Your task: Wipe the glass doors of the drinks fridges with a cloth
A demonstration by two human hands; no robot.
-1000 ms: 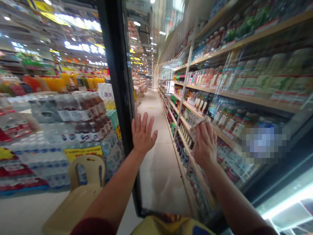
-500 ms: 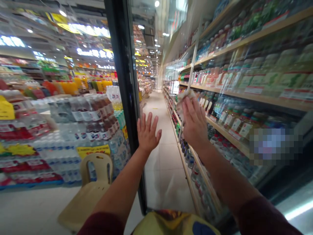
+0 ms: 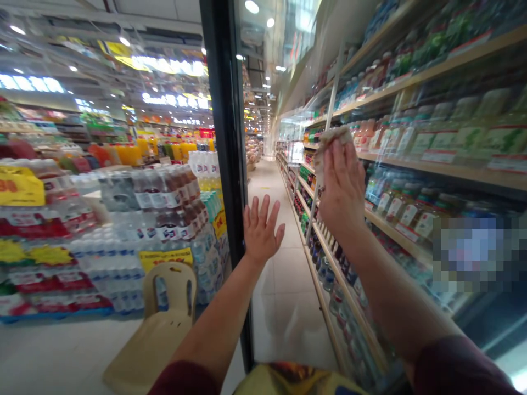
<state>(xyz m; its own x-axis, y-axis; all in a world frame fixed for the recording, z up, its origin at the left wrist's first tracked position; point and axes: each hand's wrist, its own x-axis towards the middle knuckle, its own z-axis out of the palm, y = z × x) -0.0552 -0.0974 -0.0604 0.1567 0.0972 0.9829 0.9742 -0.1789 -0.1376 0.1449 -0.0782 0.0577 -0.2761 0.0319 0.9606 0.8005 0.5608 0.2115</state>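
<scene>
An open glass cooler door (image 3: 284, 307) stands in front of me, its black frame (image 3: 228, 164) at the left edge. My left hand (image 3: 261, 230) lies flat against the glass with fingers spread, holding nothing. My right hand (image 3: 341, 184) presses a crumpled pale cloth (image 3: 329, 138) onto the glass higher up, fingers stretched over it. Through the glass I see the aisle floor and drink shelves.
A beige plastic chair (image 3: 158, 329) stands low at the left of the door. Stacks of bottled water and soda packs (image 3: 135, 225) fill the left. Shelves of bottled drinks (image 3: 411, 164) run along the right. A tiled aisle (image 3: 267, 181) leads away.
My right hand has wiped the cloth up the glass, from about waist-shelf level to higher up. The left hand has kept its flat hold on the glass. The view shifted slightly right.
</scene>
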